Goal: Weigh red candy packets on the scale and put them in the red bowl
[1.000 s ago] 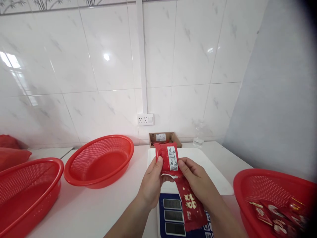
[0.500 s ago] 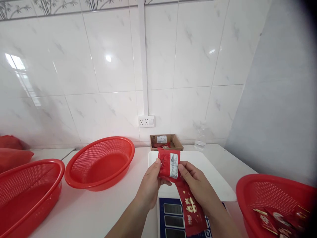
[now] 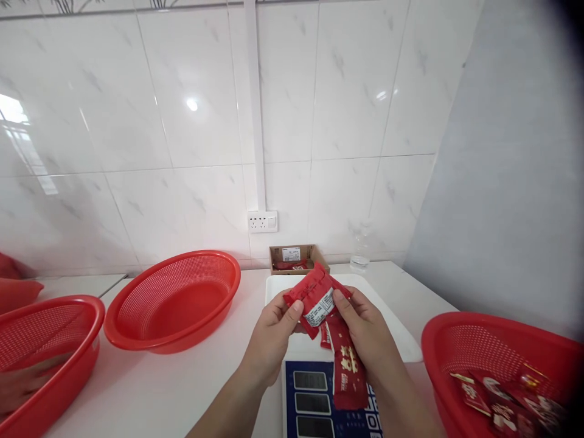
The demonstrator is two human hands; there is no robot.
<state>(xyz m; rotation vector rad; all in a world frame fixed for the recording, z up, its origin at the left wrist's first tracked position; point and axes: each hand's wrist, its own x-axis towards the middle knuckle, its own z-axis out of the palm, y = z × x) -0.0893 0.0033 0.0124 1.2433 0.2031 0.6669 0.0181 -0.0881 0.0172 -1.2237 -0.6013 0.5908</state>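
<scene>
Above a digital scale (image 3: 314, 401) with a blue panel and white plate (image 3: 392, 316), both my hands hold small red packets. My left hand (image 3: 274, 331) pinches the left edge of a red packet (image 3: 314, 292) bearing a white printed label. On its other side, my right hand (image 3: 365, 322) grips the same packet with thumb and fingers. A longer red packet with gold print (image 3: 349, 371) hangs below, also by my right hand. Between them shows the end of another red piece (image 3: 325, 336); whether it is separate I cannot tell.
A red basket (image 3: 456, 328) with several red packets stands at right. Two red baskets (image 3: 173, 340) (image 3: 93, 316) are at left; what looks like another person's hand (image 3: 31, 383) is in the nearer one. Behind the scale are a cardboard box (image 3: 298, 252) and a clear bottle (image 3: 360, 255).
The labelled packet has tilted between my hands, and the hanging packet has swung more upright. The view has shifted slightly right. A blurred hand has appeared in the left basket.
</scene>
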